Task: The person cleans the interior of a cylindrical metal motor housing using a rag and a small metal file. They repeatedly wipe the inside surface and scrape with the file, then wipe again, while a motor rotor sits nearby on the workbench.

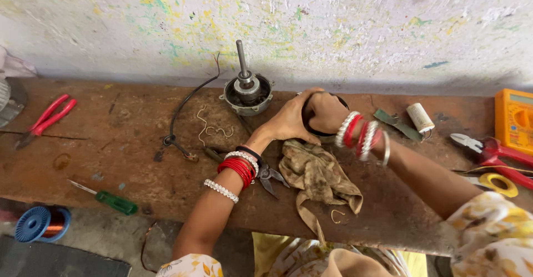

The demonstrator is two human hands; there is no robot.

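Note:
Both my hands meet at the middle of a rusty brown workbench (111, 155), close to the wall. My left hand (288, 121) grips the near side of a round dark metal motor housing (306, 122). My right hand (326, 112) is pushed inside it, fingers hidden. Red and white bangles cover both wrists. Just behind and to the left stands a motor half (246, 92) with an upright shaft and a black wire. A dirty cloth (319, 174) lies under my wrists, next to dark pliers (269, 175).
Red-handled pliers (49, 118) and a green screwdriver (111, 200) lie at left. A white capacitor (420, 117), red cutters (491, 153), yellow tape (499, 184) and an orange multimeter (513, 120) sit at right. Bent wire clips (214, 128) lie mid-bench. A blue copper-wire spool (41, 224) rests on the floor.

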